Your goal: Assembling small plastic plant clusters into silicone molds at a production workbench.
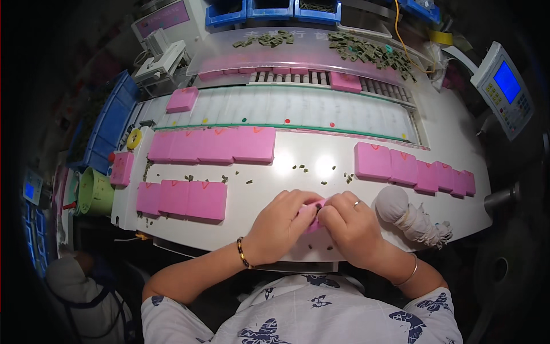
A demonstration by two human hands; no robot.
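Observation:
Both hands meet near the front edge of the white table (269, 238), over a small pink block (312, 227). Fingers of my left hand (279, 225) curl round the block from its left side. My right hand (354, 230), with a ring on one finger, has its fingers bent together at the block's right side. A tiny dark piece shows between the fingertips; which hand grips it I cannot tell. Most of the block is hidden by my fingers. Dark green bits (324, 183) lie loose beyond my hands, and a few more lie just below them.
Pink blocks with red marks stand in rows at left (206, 200) and right (373, 161). A tied, cloth-wrapped bundle (394, 204) sits beside my right hand. Behind are a conveyor (269, 106), a clear cover (309, 51) with green pieces, and a screen panel (504, 86).

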